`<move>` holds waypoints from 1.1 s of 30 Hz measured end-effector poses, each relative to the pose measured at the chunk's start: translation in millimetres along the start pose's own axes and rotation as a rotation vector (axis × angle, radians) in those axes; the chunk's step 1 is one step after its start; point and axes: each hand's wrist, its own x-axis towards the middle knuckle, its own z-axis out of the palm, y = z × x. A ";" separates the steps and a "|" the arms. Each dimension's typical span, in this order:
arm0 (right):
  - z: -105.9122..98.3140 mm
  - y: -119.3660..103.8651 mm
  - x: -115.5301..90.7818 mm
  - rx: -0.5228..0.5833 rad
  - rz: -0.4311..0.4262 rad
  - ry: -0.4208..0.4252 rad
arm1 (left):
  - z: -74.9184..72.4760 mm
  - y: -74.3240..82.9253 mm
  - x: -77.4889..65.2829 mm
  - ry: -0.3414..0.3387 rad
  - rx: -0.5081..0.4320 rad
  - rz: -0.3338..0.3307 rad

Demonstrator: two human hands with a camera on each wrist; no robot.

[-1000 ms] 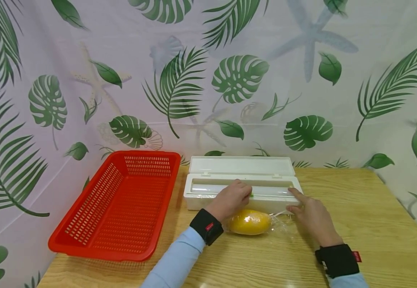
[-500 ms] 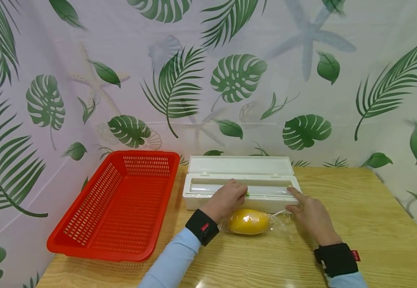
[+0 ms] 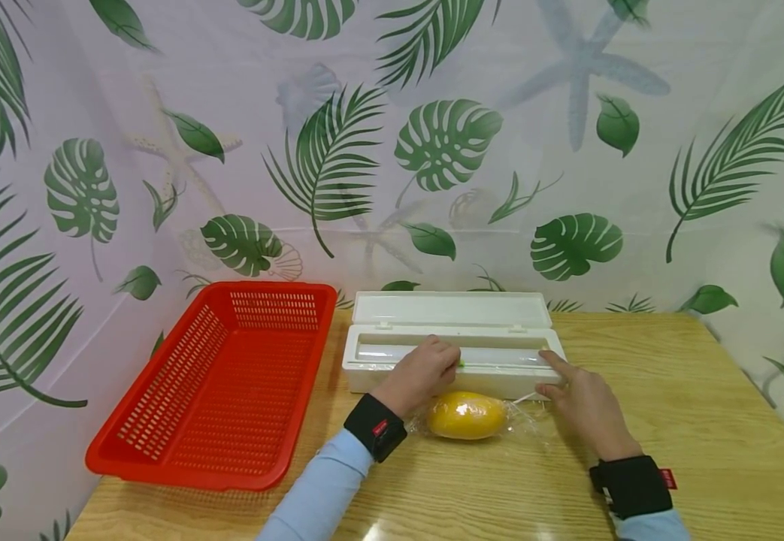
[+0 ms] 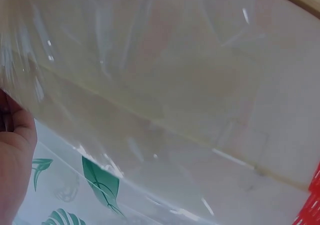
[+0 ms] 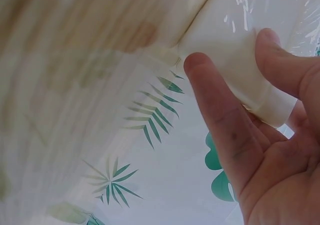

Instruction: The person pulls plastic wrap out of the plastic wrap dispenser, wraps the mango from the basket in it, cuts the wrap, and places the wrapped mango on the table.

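A white cling film box (image 3: 500,385) stands on the table with its lid (image 3: 452,308) tipped back and a film roll (image 3: 500,356) inside. My left hand (image 3: 417,376) pinches a small green slide cutter (image 3: 461,364) at the box's front edge, mostly hidden by the fingers. With thumb in front and fingers over the top and end, my right hand (image 3: 588,409) grips the box's right end. Just before the box lies a yellow oval fruit (image 3: 467,415) wrapped in clear film. In the left wrist view, wrinkled cling film (image 4: 150,85) fills most of the picture.
A red slotted plastic basket (image 3: 324,353) stands left of the box. The wood-grain table (image 3: 689,406) extends to the right. Behind everything hangs a leaf-patterned cloth (image 3: 459,248).
My left hand has slid a little to the left along the box's front edge with the slide cutter. My right hand stays on the box's right end.
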 end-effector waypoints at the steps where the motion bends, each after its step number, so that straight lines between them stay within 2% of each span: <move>1: -0.2 0.0 -0.1 0.000 0.000 0.002 | -0.5 0.0 -0.2 -0.002 0.000 0.001; 13: -1.2 -0.9 0.4 0.008 0.021 -0.013 | -4.8 -2.1 -3.8 -0.012 0.009 -0.006; 21: -2.9 -3.8 -1.8 0.014 0.038 -0.018 | -4.1 -4.1 -6.0 0.014 0.032 0.015; 33: -2.3 -2.4 -1.7 0.014 0.018 -0.005 | -4.1 -6.6 -10.2 0.033 0.039 0.017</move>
